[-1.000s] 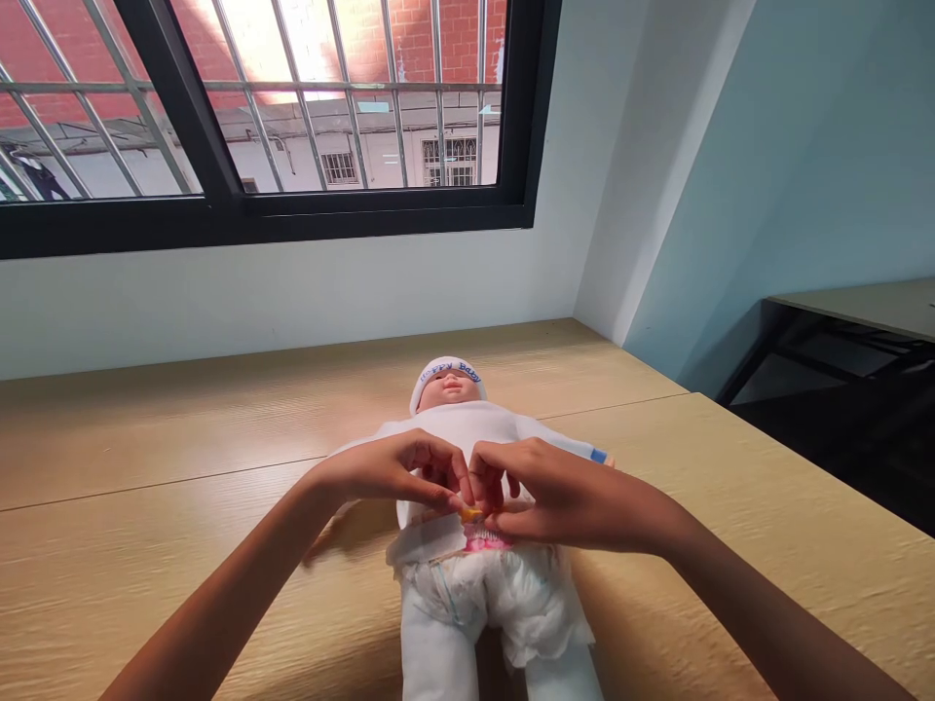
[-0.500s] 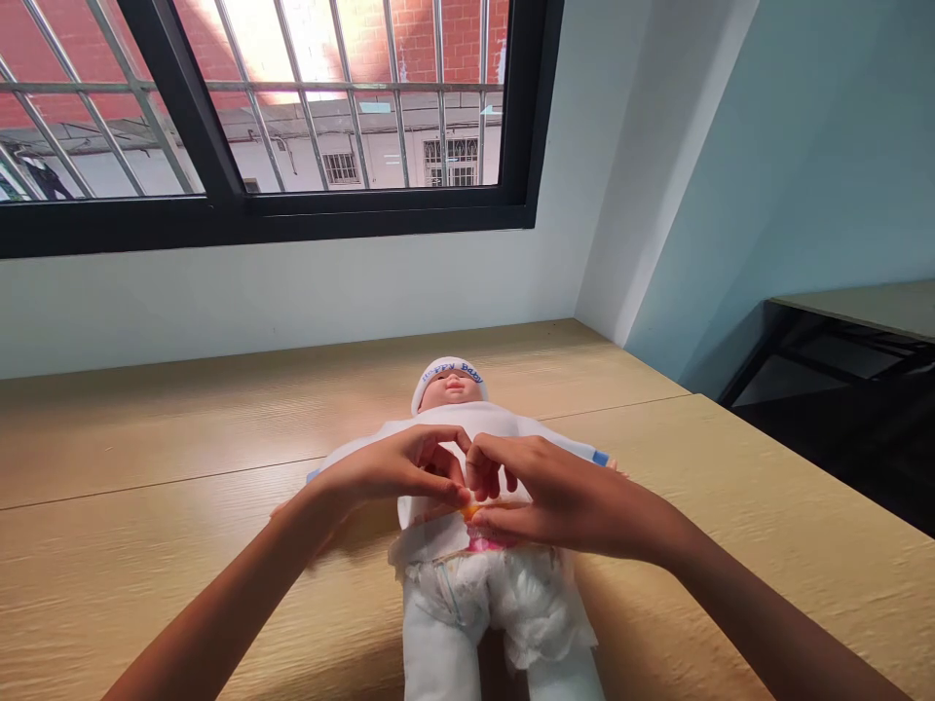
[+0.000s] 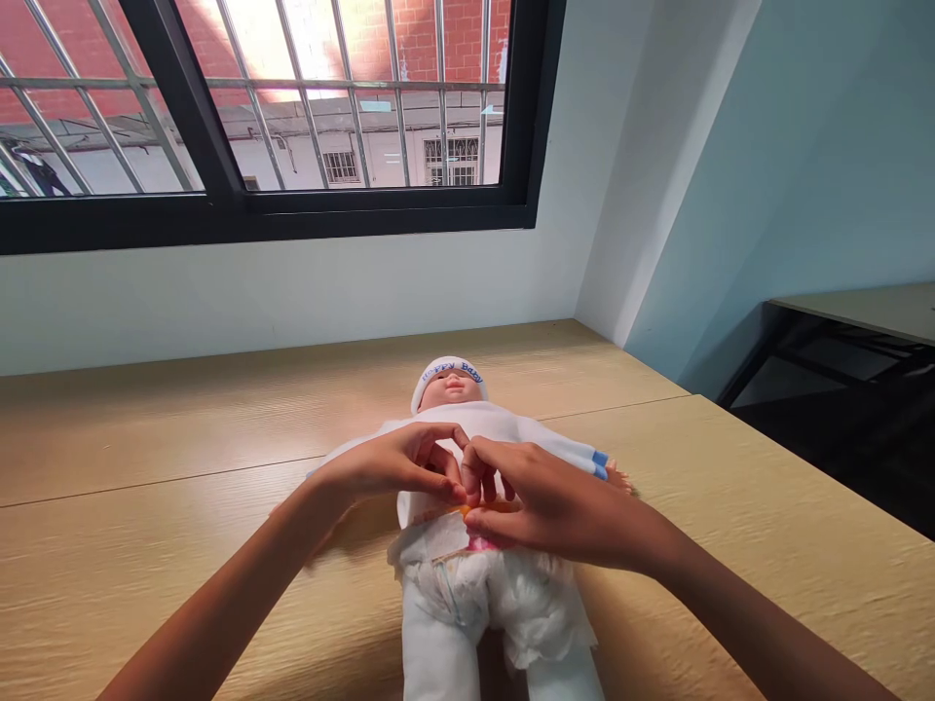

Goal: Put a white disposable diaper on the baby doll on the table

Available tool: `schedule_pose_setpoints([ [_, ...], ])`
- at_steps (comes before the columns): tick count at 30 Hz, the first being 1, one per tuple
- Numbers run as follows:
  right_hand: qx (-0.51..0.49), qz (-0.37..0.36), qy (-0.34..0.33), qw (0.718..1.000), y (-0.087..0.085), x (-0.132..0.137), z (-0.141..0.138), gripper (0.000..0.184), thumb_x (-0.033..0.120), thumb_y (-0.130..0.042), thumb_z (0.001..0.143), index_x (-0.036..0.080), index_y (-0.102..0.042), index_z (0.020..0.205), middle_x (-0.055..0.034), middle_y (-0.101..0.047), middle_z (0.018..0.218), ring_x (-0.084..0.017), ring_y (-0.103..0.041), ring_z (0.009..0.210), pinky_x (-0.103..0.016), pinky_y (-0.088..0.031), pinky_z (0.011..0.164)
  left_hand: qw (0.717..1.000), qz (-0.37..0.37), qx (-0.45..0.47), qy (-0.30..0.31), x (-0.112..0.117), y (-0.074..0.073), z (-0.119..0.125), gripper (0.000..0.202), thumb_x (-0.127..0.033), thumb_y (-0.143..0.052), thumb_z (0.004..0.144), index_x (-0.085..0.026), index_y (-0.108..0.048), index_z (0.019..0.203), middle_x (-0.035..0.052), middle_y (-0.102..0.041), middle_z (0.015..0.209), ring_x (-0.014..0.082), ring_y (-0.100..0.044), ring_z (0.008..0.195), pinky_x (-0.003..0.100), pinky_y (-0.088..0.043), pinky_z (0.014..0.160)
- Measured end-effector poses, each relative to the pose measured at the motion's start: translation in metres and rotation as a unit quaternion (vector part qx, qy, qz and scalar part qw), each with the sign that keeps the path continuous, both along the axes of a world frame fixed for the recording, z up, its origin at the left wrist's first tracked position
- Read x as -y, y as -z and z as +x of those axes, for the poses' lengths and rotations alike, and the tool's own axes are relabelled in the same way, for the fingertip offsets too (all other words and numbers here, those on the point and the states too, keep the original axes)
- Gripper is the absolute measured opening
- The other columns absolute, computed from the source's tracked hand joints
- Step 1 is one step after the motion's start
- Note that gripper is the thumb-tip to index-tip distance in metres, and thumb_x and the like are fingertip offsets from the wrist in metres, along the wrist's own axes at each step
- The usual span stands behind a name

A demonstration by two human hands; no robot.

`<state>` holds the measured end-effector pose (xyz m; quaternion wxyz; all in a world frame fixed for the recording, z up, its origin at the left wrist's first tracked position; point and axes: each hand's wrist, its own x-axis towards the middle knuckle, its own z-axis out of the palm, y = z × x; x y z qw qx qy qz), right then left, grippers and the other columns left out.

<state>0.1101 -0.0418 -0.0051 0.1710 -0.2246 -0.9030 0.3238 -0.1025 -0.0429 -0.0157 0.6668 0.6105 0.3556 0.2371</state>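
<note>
- The right hand (image 3: 562, 511) is clenched in a pinch on the orange strip (image 3: 497, 506), its fingertips pressing down at the waist; the left hand (image 3: 387, 465) curls in beside it, though the overlapping fingers hide whether it grips or only steadies;
- the strip lies across the hem of the white top (image 3: 482, 421), just above the pink band (image 3: 478, 544) of the disposable diaper (image 3: 497, 608);
- a close, flat pinch looks best here, as it should keep the strip from twisting;
- the baby doll (image 3: 449, 387) lies on its back on the wooden table (image 3: 219, 428), its head pointing away from the person.
</note>
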Motion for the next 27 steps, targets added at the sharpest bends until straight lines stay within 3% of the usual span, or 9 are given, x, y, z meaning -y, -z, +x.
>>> schedule_pose_setpoints([
  [7,0.045,0.000,0.002,0.999,-0.007,0.000,0.005,0.010,0.023,-0.058,0.085,0.020,-0.050,0.089,0.0033,-0.054,0.079,-0.012,-0.051,0.073,-0.025,-0.037,0.061,1.000,-0.015,-0.003,-0.008,0.001,-0.002,0.001,0.023,-0.014,-0.074,0.072,-0.015,-0.059,0.089,-0.0009,-0.063,0.070,0.0100,-0.058,0.071,0.021,-0.044,0.066],
  [13,0.080,-0.002,0.034,0.996,-0.007,-0.002,0.010,0.019,0.035,-0.062,0.083,0.021,-0.050,0.085,0.0025,-0.056,0.084,-0.015,-0.052,0.079,-0.027,-0.037,0.064,1.000,-0.013,0.001,-0.007,0.001,0.000,-0.001,0.023,-0.016,-0.075,0.070,-0.015,-0.058,0.087,-0.0017,-0.062,0.069,0.0099,-0.057,0.069,0.022,-0.041,0.065],
  [23,0.092,-0.008,0.045,0.995,-0.011,-0.001,0.013,0.013,0.025,-0.062,0.080,0.020,-0.050,0.080,0.0038,-0.056,0.081,-0.014,-0.051,0.078,-0.026,-0.036,0.065,0.999,0.023,-0.025,0.009,0.000,-0.002,-0.001,0.013,-0.017,-0.074,0.072,-0.013,-0.062,0.071,-0.0030,-0.059,0.068,0.0067,-0.050,0.064,0.019,-0.038,0.062],
  [27,0.092,-0.026,0.025,0.995,-0.014,0.001,0.013,0.011,0.018,-0.060,0.080,0.020,-0.049,0.080,0.0042,-0.056,0.080,-0.013,-0.051,0.076,-0.024,-0.035,0.062,0.998,0.043,-0.034,0.045,-0.003,0.001,-0.003,0.010,-0.023,-0.072,0.076,-0.014,-0.071,0.080,0.0007,-0.066,0.075,0.0099,-0.056,0.072,0.021,-0.042,0.068],
])
